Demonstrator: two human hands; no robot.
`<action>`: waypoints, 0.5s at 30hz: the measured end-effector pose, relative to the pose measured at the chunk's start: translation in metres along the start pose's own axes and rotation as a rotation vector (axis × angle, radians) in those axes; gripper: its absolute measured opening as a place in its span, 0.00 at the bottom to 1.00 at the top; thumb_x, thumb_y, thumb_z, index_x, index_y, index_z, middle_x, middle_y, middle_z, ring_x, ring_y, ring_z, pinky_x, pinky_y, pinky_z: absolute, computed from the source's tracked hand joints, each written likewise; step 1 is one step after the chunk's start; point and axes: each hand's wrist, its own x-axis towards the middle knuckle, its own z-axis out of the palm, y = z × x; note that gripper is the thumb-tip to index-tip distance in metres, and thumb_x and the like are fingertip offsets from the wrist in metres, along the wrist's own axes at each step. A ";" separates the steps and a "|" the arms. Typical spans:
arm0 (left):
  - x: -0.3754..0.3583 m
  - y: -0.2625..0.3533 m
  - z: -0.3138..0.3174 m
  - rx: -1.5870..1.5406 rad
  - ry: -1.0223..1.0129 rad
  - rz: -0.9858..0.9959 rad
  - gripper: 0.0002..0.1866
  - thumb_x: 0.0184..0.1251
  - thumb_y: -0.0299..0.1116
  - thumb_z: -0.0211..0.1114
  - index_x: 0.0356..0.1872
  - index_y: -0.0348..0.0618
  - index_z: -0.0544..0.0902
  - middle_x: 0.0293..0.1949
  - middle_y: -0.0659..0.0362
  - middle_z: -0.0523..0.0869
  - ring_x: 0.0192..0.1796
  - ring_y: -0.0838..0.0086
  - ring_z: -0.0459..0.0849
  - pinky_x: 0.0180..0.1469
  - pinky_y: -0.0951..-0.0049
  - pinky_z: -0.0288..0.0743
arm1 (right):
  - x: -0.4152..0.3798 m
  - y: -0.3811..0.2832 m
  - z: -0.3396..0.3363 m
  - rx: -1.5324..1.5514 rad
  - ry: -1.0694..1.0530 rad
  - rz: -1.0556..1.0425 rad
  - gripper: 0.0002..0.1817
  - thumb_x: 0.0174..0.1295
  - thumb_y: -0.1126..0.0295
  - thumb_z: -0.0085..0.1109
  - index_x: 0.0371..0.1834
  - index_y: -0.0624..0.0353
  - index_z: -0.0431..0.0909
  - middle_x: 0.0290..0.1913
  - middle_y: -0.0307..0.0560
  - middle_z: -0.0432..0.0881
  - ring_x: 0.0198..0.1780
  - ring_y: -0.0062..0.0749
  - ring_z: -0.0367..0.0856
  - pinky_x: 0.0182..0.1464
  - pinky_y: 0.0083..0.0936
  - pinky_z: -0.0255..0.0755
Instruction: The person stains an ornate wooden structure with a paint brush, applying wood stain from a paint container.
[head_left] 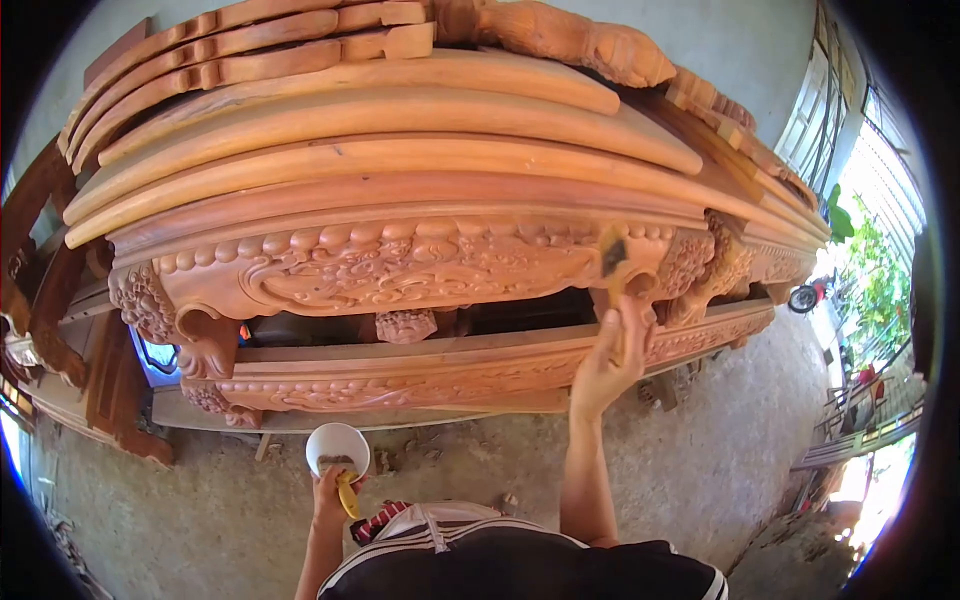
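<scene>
My right hand (612,360) is closed around a paintbrush (615,272) with a pale handle and dark bristles. Its bristles overlap the right end of a carved apron (400,265) of reddish-brown wood, just under a row of rounded beads. Low in front of my body, my left hand (328,497) grips a white cup (338,443), tilted so that its inside shows. Against that hand hangs a yellow handle (348,496), and a brownish flat part shows at the cup's near rim.
Long curved wooden rails (380,155) lie stacked on the carved piece, with shaped wooden parts (300,60) above them. Below runs a lower carved rail (400,390). Dark wooden furniture (110,400) stands left. Concrete floor (720,420) stretches right toward a motorbike (805,297) and plants.
</scene>
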 end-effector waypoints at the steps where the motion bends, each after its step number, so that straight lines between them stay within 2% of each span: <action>1: 0.004 -0.006 -0.002 -0.026 -0.008 -0.021 0.16 0.58 0.28 0.55 0.48 0.39 0.68 0.37 0.48 0.79 0.29 0.57 0.84 0.20 0.75 0.78 | -0.006 -0.002 0.007 0.093 -0.091 0.063 0.11 0.60 0.75 0.54 0.46 0.59 0.79 0.41 0.45 0.83 0.48 0.34 0.79 0.67 0.41 0.52; 3: 0.017 -0.016 -0.009 -0.038 -0.068 -0.082 0.19 0.57 0.28 0.55 0.50 0.39 0.66 0.38 0.47 0.79 0.28 0.56 0.84 0.18 0.75 0.77 | -0.025 -0.021 0.022 0.087 -0.234 -0.107 0.10 0.59 0.75 0.55 0.44 0.58 0.80 0.41 0.45 0.83 0.48 0.34 0.80 0.67 0.43 0.51; 4: 0.019 -0.013 0.001 -0.023 -0.081 -0.080 0.19 0.57 0.28 0.55 0.50 0.39 0.66 0.38 0.47 0.79 0.28 0.56 0.84 0.18 0.75 0.77 | -0.035 -0.034 0.030 0.180 -0.288 -0.202 0.10 0.56 0.75 0.58 0.42 0.56 0.80 0.40 0.45 0.83 0.46 0.32 0.81 0.68 0.48 0.49; 5: 0.014 -0.012 0.018 0.037 -0.067 -0.086 0.19 0.57 0.28 0.55 0.51 0.39 0.66 0.38 0.47 0.79 0.28 0.57 0.84 0.19 0.75 0.78 | -0.038 -0.052 0.030 0.290 -0.437 -0.289 0.11 0.54 0.76 0.60 0.41 0.54 0.80 0.40 0.43 0.83 0.45 0.31 0.81 0.69 0.51 0.42; 7: 0.003 -0.010 0.051 0.084 -0.089 -0.063 0.18 0.57 0.27 0.54 0.50 0.40 0.65 0.35 0.48 0.79 0.27 0.59 0.83 0.20 0.75 0.79 | -0.044 -0.073 0.035 0.516 -0.642 -0.285 0.12 0.52 0.76 0.61 0.41 0.53 0.80 0.39 0.43 0.83 0.45 0.30 0.81 0.70 0.50 0.36; 10: 0.024 -0.021 0.053 0.121 -0.138 -0.132 0.17 0.59 0.28 0.53 0.50 0.40 0.65 0.33 0.48 0.79 0.26 0.59 0.83 0.20 0.75 0.79 | -0.030 -0.056 0.032 0.472 -0.536 -0.217 0.12 0.52 0.76 0.61 0.41 0.54 0.80 0.39 0.42 0.83 0.46 0.29 0.81 0.70 0.49 0.33; 11: 0.025 -0.025 0.058 0.108 -0.153 -0.096 0.16 0.60 0.29 0.53 0.49 0.38 0.67 0.34 0.48 0.79 0.27 0.58 0.84 0.20 0.76 0.80 | -0.020 -0.037 0.027 0.394 -0.491 -0.184 0.11 0.55 0.74 0.60 0.42 0.56 0.80 0.39 0.43 0.83 0.46 0.31 0.81 0.69 0.49 0.36; 13: 0.016 -0.019 0.080 0.117 -0.137 -0.112 0.16 0.59 0.29 0.53 0.48 0.37 0.67 0.34 0.47 0.79 0.27 0.58 0.84 0.20 0.76 0.80 | -0.004 0.008 0.012 0.272 -0.316 0.011 0.11 0.59 0.73 0.57 0.44 0.57 0.80 0.41 0.45 0.83 0.46 0.35 0.80 0.68 0.43 0.44; 15: 0.019 -0.023 0.090 0.109 -0.114 -0.120 0.16 0.59 0.30 0.53 0.47 0.36 0.68 0.35 0.47 0.79 0.27 0.58 0.84 0.21 0.76 0.80 | 0.016 0.040 -0.008 0.110 -0.094 0.051 0.10 0.61 0.72 0.55 0.45 0.59 0.79 0.43 0.49 0.81 0.47 0.39 0.79 0.66 0.37 0.49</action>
